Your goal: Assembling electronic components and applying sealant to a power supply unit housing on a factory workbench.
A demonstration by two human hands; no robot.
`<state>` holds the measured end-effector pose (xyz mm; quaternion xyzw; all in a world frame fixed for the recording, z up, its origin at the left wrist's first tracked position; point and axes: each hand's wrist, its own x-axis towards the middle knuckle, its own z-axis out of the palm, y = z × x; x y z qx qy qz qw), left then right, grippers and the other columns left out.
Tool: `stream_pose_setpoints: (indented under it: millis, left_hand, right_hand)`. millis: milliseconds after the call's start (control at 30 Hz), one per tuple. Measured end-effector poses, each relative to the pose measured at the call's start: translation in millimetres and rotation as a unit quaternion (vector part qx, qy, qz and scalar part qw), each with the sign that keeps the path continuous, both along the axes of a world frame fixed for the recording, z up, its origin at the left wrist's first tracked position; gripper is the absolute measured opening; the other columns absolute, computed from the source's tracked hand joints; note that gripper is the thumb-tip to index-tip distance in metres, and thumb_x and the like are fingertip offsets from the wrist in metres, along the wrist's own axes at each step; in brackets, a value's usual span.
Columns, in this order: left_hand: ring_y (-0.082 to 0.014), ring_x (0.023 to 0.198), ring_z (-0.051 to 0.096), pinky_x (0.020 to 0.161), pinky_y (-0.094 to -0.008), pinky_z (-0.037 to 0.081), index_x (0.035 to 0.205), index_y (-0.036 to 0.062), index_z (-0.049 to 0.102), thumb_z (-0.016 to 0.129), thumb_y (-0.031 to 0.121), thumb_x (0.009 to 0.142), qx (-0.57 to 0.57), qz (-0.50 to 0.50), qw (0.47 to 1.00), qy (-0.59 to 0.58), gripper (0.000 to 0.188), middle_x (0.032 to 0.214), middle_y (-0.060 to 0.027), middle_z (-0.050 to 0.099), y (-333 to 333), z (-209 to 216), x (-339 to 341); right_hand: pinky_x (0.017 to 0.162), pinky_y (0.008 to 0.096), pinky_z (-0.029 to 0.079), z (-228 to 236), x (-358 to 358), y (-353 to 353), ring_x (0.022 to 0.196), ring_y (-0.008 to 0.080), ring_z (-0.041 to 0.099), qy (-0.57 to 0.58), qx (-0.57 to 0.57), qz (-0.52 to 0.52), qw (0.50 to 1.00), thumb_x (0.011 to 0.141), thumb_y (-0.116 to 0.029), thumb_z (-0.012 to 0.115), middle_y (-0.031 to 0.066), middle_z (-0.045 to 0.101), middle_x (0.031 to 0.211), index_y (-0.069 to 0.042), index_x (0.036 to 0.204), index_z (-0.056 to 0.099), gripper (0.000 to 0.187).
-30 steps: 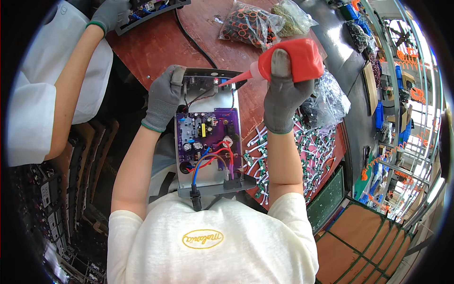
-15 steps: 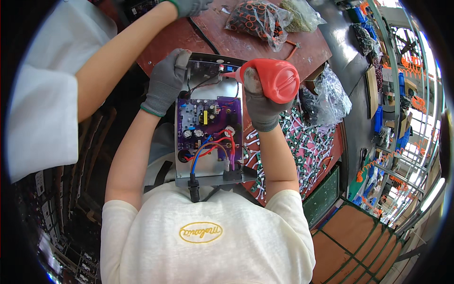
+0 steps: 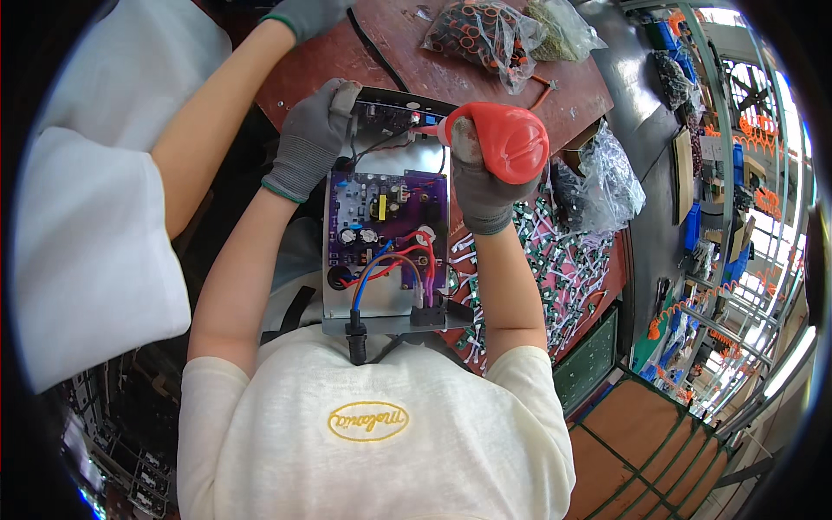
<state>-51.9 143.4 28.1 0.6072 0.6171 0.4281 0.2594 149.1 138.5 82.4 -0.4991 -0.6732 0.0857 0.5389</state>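
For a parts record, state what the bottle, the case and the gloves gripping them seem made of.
Bottle: probably plastic, semi-glossy red; smooth, molded-looking base with soft highlights.
Case: likely sheet metal, silvery inside; thin walls, reflective sheen.
Gloves: seemingly knit fabric, matte gray; ribbed wrists. Palm coating can't be told.

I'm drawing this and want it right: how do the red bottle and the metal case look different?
The bottle is red; the case is mostly silvery grey.
The bottle is rounded with a thin spout; the case is boxy and open, showing a purple board.
The right hand grips the bottle, tipped sideways; the left hand holds the case by its upper left corner.
Both are held in grey gloves.
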Motion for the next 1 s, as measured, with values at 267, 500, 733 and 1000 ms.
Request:
stream_pose_setpoints:
  millis: [267,500,733,1000]
  left_hand:
    - [-0.0401,0.083,0.061,0.069,-0.0425,0.048,0.102,0.0034,0.060,0.044,0.034,0.096,-0.007,-0.004,1.000,-0.006,0.035,0.085,-0.0213,0.063,-1,0,0]
    - [-0.0402,0.083,0.060,0.069,-0.0428,0.048,0.101,0.0032,0.060,0.045,0.033,0.096,-0.006,0.000,1.000,0.001,0.034,0.085,-0.0217,0.062,-1,0,0]
    - [-0.0397,0.085,0.061,0.070,-0.0427,0.049,0.104,0.0036,0.060,0.046,0.030,0.095,-0.016,-0.007,1.000,-0.018,0.032,0.087,-0.0213,0.063,-1,-5,-2]
    - [-0.0317,0.085,0.063,0.074,-0.0369,0.048,0.103,-0.0003,0.060,0.049,0.030,0.095,0.030,0.012,0.997,-0.070,0.033,0.090,-0.0194,0.064,-4,-19,-3]
  right_hand:
    - [0.063,0.0331,0.050,-4,5,-1,0.070,0.0243,0.061,-0.059,0.024,-0.014,0.998,0.061,-0.020,0.086,0.0085,0.061,0.083,-0.006,0.090,0.060,0.041]
    - [0.064,0.0333,0.050,-1,6,-3,0.072,0.0243,0.062,-0.088,0.042,-0.001,0.995,0.060,-0.020,0.087,0.0084,0.061,0.086,-0.007,0.092,0.061,0.043]
    - [0.062,0.0301,0.050,14,1,-9,0.070,0.0215,0.062,0.006,0.019,0.034,0.999,0.064,-0.018,0.086,0.0064,0.061,0.083,-0.006,0.097,0.059,0.044]
    - [0.041,0.0200,0.027,29,34,-9,0.048,0.0073,0.036,0.525,-0.140,-0.039,0.839,0.091,-0.043,0.057,-0.0006,0.048,0.061,-0.010,0.076,0.049,0.036]
